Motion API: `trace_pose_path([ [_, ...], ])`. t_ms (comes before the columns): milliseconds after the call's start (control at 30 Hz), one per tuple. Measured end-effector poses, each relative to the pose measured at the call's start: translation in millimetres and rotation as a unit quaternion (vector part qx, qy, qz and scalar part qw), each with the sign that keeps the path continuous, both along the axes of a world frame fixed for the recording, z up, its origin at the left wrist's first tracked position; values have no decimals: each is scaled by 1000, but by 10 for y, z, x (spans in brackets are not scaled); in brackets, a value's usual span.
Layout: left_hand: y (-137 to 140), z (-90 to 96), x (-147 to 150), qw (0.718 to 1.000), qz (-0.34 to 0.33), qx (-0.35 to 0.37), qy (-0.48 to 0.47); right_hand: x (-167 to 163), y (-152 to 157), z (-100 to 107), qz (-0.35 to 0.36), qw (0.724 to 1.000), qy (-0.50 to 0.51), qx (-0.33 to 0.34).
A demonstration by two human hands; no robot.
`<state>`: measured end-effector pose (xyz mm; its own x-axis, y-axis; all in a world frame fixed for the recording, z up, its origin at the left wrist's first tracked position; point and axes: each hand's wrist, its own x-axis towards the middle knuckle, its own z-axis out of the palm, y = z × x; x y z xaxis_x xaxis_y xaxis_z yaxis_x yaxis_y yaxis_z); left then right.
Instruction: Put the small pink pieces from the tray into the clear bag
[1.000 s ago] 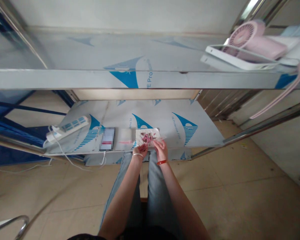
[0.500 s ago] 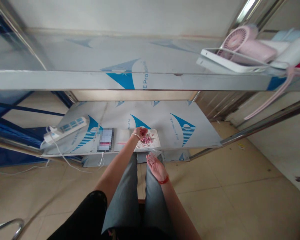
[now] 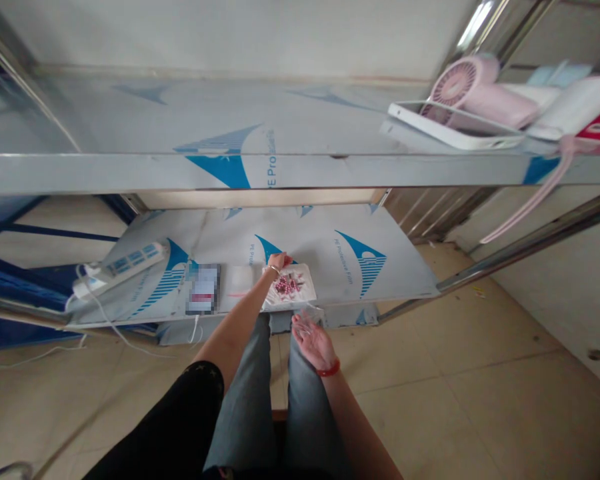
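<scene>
A shallow white tray (image 3: 307,287) lies at the front edge of the lower shelf. In it is a heap of small dark-pink pieces with light spots (image 3: 287,285), too small to name. My left hand (image 3: 279,260) is over the tray's far left side, its fingers curled together. Something red shows at its fingertips, but I cannot make out what it is. Below the shelf edge, above my right knee, my right hand (image 3: 314,341) is turned palm up. A clear plastic bag (image 3: 316,312) rests in its fingers and sticks out past them.
Left of the tray are a whitish flat piece (image 3: 241,279), a phone-like device (image 3: 203,288) with a white cable, and a white power strip (image 3: 120,270). The upper shelf edge (image 3: 355,172) crosses in front, carrying a pink fan (image 3: 480,90) and a white tray (image 3: 450,130).
My left hand has moved from over the pink pieces to the tray's far left, and its fingers have curled in. My right hand stays palm up with the bag. The view has shifted slightly.
</scene>
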<state>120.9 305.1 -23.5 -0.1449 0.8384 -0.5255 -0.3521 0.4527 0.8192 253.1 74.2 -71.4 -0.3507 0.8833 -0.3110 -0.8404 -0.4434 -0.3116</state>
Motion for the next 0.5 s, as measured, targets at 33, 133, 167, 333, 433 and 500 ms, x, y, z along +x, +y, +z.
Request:
trace_pose_path([
  [33,-3,-22,-17,999,-16,2,34,4,3,-6,4,1000,7,2],
  [133,-35,-56,-74,992,-56,21,112,17,9,-20,13,1000,19,2],
  [167,-54,-61,-92,989,-68,29,131,21,10,-22,13,1000,21,1],
  [333,-180,-48,-182,975,-106,64,183,32,18,-14,15,1000,25,-2],
  [433,-289,7,-259,970,-101,85,202,30,24,-16,17,1000,24,-4],
  [500,-427,49,-306,967,-86,103,218,29,28,-29,19,1000,17,0],
])
